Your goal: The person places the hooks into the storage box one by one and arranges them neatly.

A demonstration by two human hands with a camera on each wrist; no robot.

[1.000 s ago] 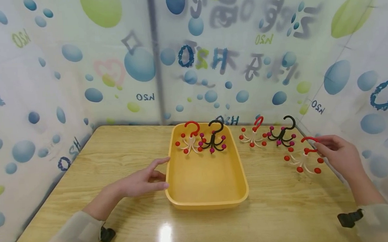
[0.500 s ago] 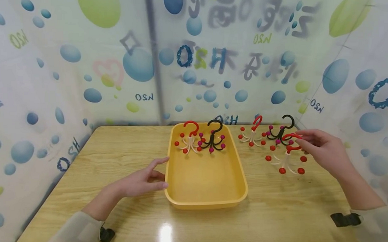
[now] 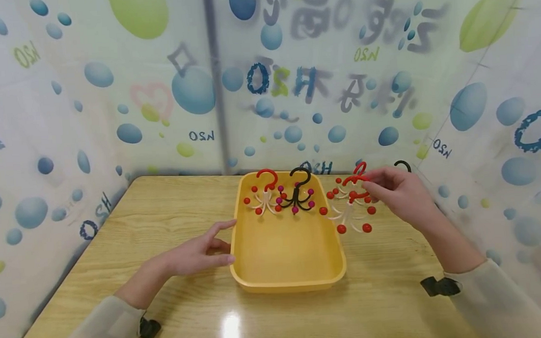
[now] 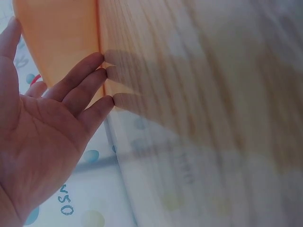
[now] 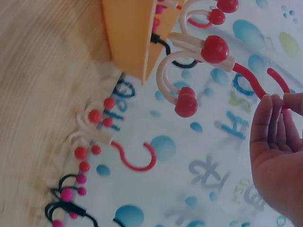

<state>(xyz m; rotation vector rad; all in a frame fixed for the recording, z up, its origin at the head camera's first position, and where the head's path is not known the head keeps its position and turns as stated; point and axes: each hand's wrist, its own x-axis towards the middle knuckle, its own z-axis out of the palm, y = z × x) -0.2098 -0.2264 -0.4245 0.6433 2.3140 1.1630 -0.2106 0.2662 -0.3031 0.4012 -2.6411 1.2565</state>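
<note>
My right hand point(image 3: 402, 195) pinches the red hook of a claw-shaped hanger point(image 3: 348, 213) with curved white arms tipped in red balls. It hangs in the air by the right rim of a yellow plastic tray point(image 3: 288, 249). My left hand point(image 3: 197, 252), fingers extended, touches the tray's left side; in the left wrist view several fingertips point(image 4: 110, 101) meet the tabletop near the tray's base. Inside the tray's far end lie another red-and-white hanger point(image 3: 266, 202) and a black hanger point(image 3: 296, 195) with magenta balls.
On the table right of the tray are another red-and-white hanger point(image 5: 92, 130) and a black hanger point(image 5: 71, 208), both partly hidden in the head view. Patterned curtains point(image 3: 159, 144) border the wooden table point(image 3: 182, 316) at the back and sides.
My right hand has carried the red-and-white hanger leftward, from the table's right side to the tray's right rim. My left hand has stayed against the tray.
</note>
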